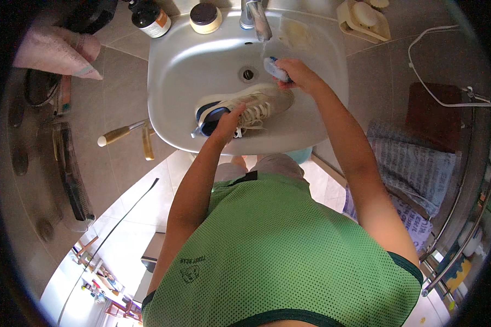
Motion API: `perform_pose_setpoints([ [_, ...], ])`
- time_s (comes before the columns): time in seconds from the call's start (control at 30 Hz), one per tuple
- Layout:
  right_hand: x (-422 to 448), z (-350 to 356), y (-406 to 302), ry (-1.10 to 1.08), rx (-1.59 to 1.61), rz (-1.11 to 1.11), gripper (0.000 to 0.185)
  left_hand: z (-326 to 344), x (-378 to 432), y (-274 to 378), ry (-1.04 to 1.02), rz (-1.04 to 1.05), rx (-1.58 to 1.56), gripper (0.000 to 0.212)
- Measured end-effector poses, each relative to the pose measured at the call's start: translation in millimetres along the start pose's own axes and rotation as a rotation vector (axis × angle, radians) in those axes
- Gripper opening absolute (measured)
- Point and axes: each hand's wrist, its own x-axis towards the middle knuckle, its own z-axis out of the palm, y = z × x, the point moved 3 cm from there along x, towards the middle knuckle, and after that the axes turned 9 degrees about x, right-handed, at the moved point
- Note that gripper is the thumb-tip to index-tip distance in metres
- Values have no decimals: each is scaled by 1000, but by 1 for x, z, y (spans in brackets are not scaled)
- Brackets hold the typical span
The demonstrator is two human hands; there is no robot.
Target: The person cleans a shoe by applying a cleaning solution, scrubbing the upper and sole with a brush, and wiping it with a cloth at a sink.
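A light-coloured lace-up shoe (pixel 266 102) with a dark blue lining lies over the near part of the white washbasin (pixel 180 77), its toe to the right. My left hand (pixel 228 122) grips the shoe at its opening and tongue. Under the chrome tap (pixel 255 20), my right hand (pixel 296 75) is closed around a scrubbing brush (pixel 276 70) with pale bristles and a blue part. Thin water seems to fall from the spout towards the brush. The drain (pixel 248 74) lies just behind the shoe. My fingers partly hide the brush.
A dark pump bottle (pixel 150 20) and a lidded jar (pixel 205 18) stand on the basin's back left rim. A soap dish (pixel 364 20) is at the back right. Gold-coloured handles (pixel 125 133) stick out left of the basin; towels (pixel 413 171) hang at the right.
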Motion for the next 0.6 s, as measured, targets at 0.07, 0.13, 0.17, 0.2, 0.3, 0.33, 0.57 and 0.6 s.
perform_pose_setpoints([
  [0.07,0,-6,6,39,-116,27,34,-1,7,-7,1,-53,-232,53],
  [0.13,-3,-28,16,224,-670,-401,37,-4,20,-18,-55,-29,-293,55],
  [0.17,-8,-40,31,227,-671,-398,37,-5,25,-24,-107,-4,-355,57],
  [0.2,-19,-54,47,301,-768,-439,37,-3,25,-23,-115,-8,-355,57],
  [0.3,-56,-72,69,328,-790,-473,38,-3,26,-17,-51,-26,-334,52],
  [0.33,-61,-72,73,277,-710,-464,40,-4,28,-18,-35,-63,-342,49],
  [0.57,-21,-29,65,225,-538,-669,36,-1,20,-6,39,-136,-246,38],
  [0.6,-14,-14,53,208,-635,-687,35,-3,25,-11,45,-139,-248,38],
])
